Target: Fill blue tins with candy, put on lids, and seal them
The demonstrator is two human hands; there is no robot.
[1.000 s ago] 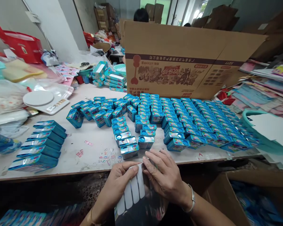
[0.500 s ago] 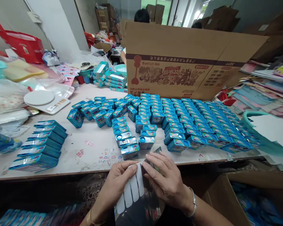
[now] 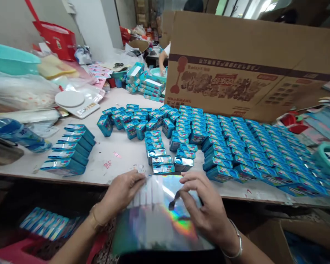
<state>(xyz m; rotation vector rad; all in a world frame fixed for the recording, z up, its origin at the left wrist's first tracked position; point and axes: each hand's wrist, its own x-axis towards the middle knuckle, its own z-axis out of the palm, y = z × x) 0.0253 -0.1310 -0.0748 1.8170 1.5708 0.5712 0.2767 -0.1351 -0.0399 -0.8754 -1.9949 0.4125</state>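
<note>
A shiny holographic sheet [image 3: 151,227] with pale strips at its upper left lies low in front, at the table's edge. My left hand [image 3: 123,190] pinches its upper left corner. My right hand [image 3: 206,205], with a silver bangle at the wrist, is over the sheet's right side, thumb and finger closed on a narrow dark strip [image 3: 173,201]. Just beyond the sheet, blue boxes [image 3: 163,168] stand in short columns. More boxes [image 3: 222,172] form dense rows at the right, and a separate leaning row [image 3: 68,165] is at the left.
A large cardboard carton [image 3: 222,44] stands behind the boxes. A white scale [image 3: 71,99] and a blue plastic packet [image 3: 22,135] are at the left. A teal basin [image 3: 324,161] sits at the right edge. Across the room, a person's arm [image 3: 162,60] reaches into another basin.
The view has shifted right. The sheet now lies flatter and shows its rainbow sheen. My right hand has moved away from my left and now pinches a dark strip.
</note>
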